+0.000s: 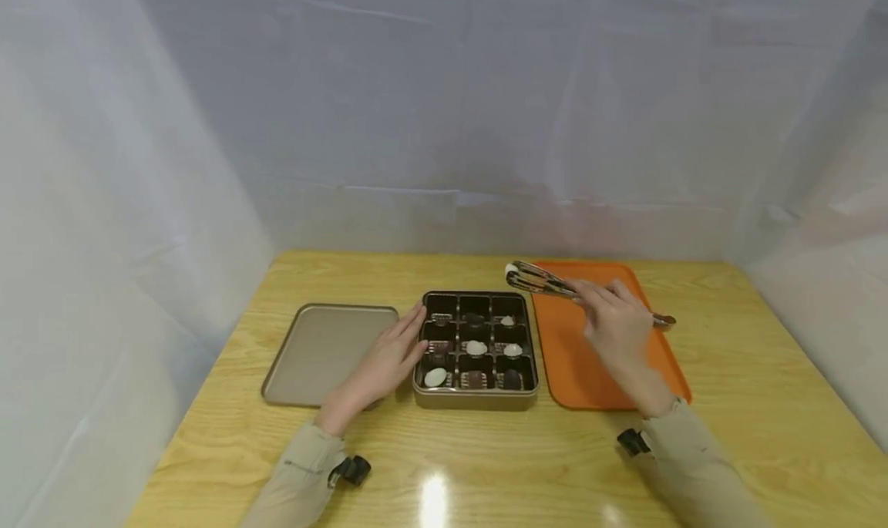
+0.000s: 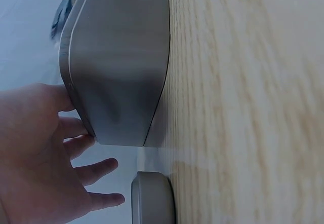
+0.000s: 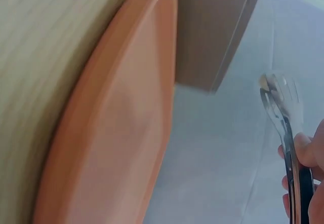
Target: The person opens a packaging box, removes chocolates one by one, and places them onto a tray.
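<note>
A metal tin (image 1: 475, 401) stands mid-table, its black insert divided into several compartments holding dark and white chocolates. My left hand (image 1: 381, 362) touches the tin's left rim with fingers extended; the left wrist view shows its fingertips against the wall and the other fingers spread. With my right hand (image 1: 617, 327) I grip metal tongs (image 1: 541, 281), raised above the far right of the tin and the near orange tray (image 1: 576, 374). A small white piece (image 1: 511, 268), probably a chocolate, is pinched at their tips. Part of the tongs' handle is hidden behind the right hand.
A shallow tin lid (image 1: 322, 354) lies on the wooden table (image 1: 444, 443) left of the tin, partly under my left hand. The orange tray sits close to the tin's right side. White sheeting (image 1: 444, 127) surrounds the table's back and sides.
</note>
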Demonstrator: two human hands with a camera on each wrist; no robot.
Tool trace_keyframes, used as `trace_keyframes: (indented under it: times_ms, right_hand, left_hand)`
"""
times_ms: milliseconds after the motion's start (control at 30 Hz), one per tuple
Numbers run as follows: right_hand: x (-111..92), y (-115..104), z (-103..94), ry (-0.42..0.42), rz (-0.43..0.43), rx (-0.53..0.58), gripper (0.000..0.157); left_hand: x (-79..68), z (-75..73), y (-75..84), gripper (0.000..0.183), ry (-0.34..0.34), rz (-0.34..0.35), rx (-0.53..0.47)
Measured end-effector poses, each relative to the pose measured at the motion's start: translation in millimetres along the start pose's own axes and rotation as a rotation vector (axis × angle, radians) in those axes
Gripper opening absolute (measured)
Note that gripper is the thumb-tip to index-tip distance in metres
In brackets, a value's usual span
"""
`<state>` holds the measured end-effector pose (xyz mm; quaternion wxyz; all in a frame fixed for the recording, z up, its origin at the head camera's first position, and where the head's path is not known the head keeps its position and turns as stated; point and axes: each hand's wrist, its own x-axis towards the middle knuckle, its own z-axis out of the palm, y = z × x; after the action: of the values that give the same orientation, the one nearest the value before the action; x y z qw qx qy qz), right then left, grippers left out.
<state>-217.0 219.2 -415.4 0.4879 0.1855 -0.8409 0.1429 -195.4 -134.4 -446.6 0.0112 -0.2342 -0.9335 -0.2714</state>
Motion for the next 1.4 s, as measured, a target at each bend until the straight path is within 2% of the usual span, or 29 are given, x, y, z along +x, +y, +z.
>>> trace_keyframes:
  times_ms: [167,333,467,733,1000,1400]
  right_hand:
    - [-14.6,30.5,-17.0,-0.050,0.078,-0.066,0.018]
    - [-31.3,57.0,-27.2,-0.148,0.152,-0.137,0.023]
    - [-41.4,68.3,-31.4,-0.245,0.165,-0.155,0.029]
    - [-46.6,75.1,-35.7,-0.385,0.173,-0.170,0.026]
    - [-40.4,74.4,-36.6,-0.471,0.134,-0.166,0.028]
    - [-30.0,75.5,-25.5,-0.580,0.184,-0.174,0.033]
  left_hand:
    - [-0.4,-0.4,-1.6,0.062,0.002,0.007,0.009]
    - [-0.1,-0.4,-2.4,0.062,0.010,0.016,-0.005]
    - [-0.4,-0.2,-2.0,0.061,0.020,0.024,-0.010]
    - [-0.4,0.0,-1.8,0.061,0.014,0.023,0.009]
    - [-1.1,0.6,-1.8,0.061,0.014,0.020,0.003]
    - [0.4,0.2,-1.9,0.062,-0.004,0.010,-0.008]
